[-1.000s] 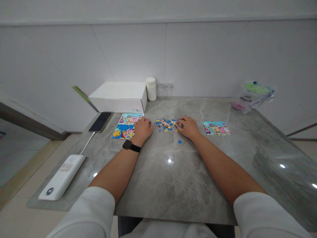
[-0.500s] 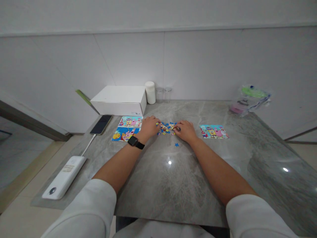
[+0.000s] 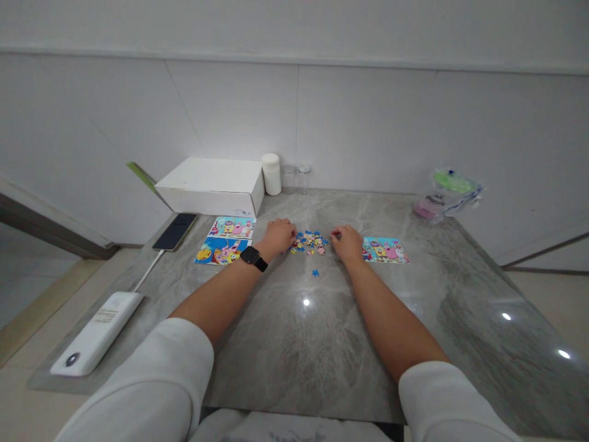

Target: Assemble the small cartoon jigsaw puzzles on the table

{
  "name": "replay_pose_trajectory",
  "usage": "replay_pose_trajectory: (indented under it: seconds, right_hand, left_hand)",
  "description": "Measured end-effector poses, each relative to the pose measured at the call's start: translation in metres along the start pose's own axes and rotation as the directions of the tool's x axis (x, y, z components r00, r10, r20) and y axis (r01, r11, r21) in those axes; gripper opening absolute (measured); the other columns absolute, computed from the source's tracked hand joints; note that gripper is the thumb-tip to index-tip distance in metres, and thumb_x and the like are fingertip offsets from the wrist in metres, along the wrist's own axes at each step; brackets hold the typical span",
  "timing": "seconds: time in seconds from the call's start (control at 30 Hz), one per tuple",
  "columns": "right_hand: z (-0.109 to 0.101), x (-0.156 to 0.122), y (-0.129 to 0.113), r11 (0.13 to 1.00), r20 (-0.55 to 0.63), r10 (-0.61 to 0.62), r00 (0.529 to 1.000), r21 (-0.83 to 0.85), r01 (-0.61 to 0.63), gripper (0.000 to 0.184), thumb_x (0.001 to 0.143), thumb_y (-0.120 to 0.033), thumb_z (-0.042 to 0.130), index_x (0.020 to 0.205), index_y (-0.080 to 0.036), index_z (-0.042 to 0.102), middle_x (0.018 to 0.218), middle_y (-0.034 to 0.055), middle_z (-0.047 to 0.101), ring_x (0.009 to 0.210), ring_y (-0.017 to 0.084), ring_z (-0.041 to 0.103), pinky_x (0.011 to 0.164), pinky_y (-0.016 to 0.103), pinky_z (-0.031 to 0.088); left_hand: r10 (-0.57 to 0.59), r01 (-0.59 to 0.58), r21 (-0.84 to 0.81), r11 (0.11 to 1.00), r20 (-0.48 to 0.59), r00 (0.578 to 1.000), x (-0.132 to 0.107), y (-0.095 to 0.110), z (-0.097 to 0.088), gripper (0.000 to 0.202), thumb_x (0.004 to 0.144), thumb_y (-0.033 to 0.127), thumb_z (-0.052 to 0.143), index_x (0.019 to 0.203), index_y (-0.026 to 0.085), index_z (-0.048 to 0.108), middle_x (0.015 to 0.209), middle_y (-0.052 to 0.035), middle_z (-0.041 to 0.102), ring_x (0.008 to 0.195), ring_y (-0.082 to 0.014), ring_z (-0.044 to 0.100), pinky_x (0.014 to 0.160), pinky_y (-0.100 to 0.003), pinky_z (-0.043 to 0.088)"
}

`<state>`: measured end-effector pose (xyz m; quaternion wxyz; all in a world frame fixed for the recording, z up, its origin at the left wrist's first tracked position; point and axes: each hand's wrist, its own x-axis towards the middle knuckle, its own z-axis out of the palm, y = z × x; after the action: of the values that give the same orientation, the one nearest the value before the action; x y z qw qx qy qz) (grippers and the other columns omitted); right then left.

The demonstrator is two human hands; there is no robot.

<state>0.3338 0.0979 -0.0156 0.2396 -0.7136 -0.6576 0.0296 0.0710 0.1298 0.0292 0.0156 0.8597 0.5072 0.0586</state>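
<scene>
As the puzzle pieces (image 3: 309, 241) lie in a loose heap toward the table's (image 3: 322, 344) far edge, none looks joined on the head view. My left hand (image 3: 278, 236) curls at the heap's left side and my right hand (image 3: 347, 242) at its right. I cannot tell whether either pinches a piece. One blue piece (image 3: 315, 272) lies apart.
</scene>
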Motion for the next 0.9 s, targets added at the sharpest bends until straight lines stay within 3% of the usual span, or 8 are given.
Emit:
replay_pose_trajectory:
  seconds: [0.17, 0.37, 0.53, 0.67, 0.77, 0.9]
  right_hand:
    - [-0.004, -0.008, -0.013, 0.994, 0.019, -0.035, 0.999, -0.1, 0.036, 0.026, 0.099, -0.038, 0.06, 0.108, -0.025, 0.08, 0.113, 0.0106, 0.073, 0.107, 0.028, 0.063, 0.092, 0.038, 0.043]
    - [-0.002, -0.012, -0.025, 0.99, 0.131, -0.128, 0.983, -0.048, 0.136, 0.025, 0.096, -0.043, 0.067, 0.11, -0.027, 0.082, 0.115, 0.0094, 0.073, 0.111, 0.027, 0.063, 0.095, 0.038, 0.043]
    - [0.004, -0.01, -0.022, 0.988, 0.107, -0.149, 0.983, 0.063, 0.142, 0.017, 0.093, -0.036, 0.071, 0.102, -0.026, 0.081, 0.112, 0.0075, 0.073, 0.108, 0.025, 0.063, 0.096, 0.037, 0.044]
    - [0.005, -0.003, -0.014, 0.984, 0.013, -0.119, 0.993, 0.138, 0.116, 0.016, 0.095, -0.031, 0.065, 0.1, -0.024, 0.079, 0.109, 0.0078, 0.073, 0.105, 0.025, 0.063, 0.096, 0.037, 0.044]
    - [0.003, 0.002, -0.008, 0.996, -0.052, -0.059, 0.997, 0.058, 0.062, 0.018, 0.096, -0.03, 0.063, 0.102, -0.024, 0.078, 0.111, 0.0096, 0.073, 0.109, 0.027, 0.061, 0.098, 0.039, 0.042]
    - [0.0, -0.001, -0.007, 0.997, 0.006, -0.025, 1.0, -0.071, 0.025, 0.02, 0.094, -0.028, 0.063, 0.104, -0.026, 0.08, 0.111, 0.0098, 0.072, 0.109, 0.028, 0.061, 0.095, 0.04, 0.041]
  left_hand:
    - [-0.01, 0.011, 0.017, 1.0, -0.054, 0.998, 0.005, -0.018, -0.009, 0.02, 0.096, 0.027, 0.062, 0.106, 0.023, 0.077, 0.112, -0.0095, 0.074, 0.106, -0.0259, 0.066, 0.091, -0.037, 0.048]
    - [-0.096, 0.103, 0.073, 0.992, -0.087, 0.992, -0.001, -0.052, -0.008, 0.028, 0.1, 0.023, 0.05, 0.108, 0.018, 0.076, 0.109, -0.0157, 0.074, 0.104, -0.03, 0.069, 0.088, -0.04, 0.049]
    - [-0.107, 0.111, 0.075, 0.991, -0.053, 0.993, -0.011, -0.067, -0.002, 0.03, 0.099, 0.022, 0.049, 0.105, 0.018, 0.078, 0.108, -0.0151, 0.076, 0.103, -0.0297, 0.071, 0.089, -0.04, 0.051]
    - [-0.095, 0.098, 0.041, 0.994, -0.056, 0.994, -0.008, -0.063, -0.004, 0.03, 0.099, 0.027, 0.052, 0.111, 0.02, 0.078, 0.114, -0.0123, 0.076, 0.108, -0.0264, 0.069, 0.093, -0.037, 0.051]
    - [-0.039, 0.039, 0.007, 0.999, -0.049, 0.998, -0.001, -0.05, -0.007, 0.031, 0.101, 0.034, 0.053, 0.113, 0.023, 0.079, 0.116, -0.0098, 0.075, 0.111, -0.0245, 0.068, 0.098, -0.035, 0.05]
    - [0.007, -0.007, -0.019, 1.0, -0.006, 1.0, 0.006, -0.031, -0.006, 0.029, 0.096, 0.036, 0.061, 0.114, 0.024, 0.081, 0.117, -0.0106, 0.075, 0.111, -0.027, 0.068, 0.098, -0.037, 0.05]
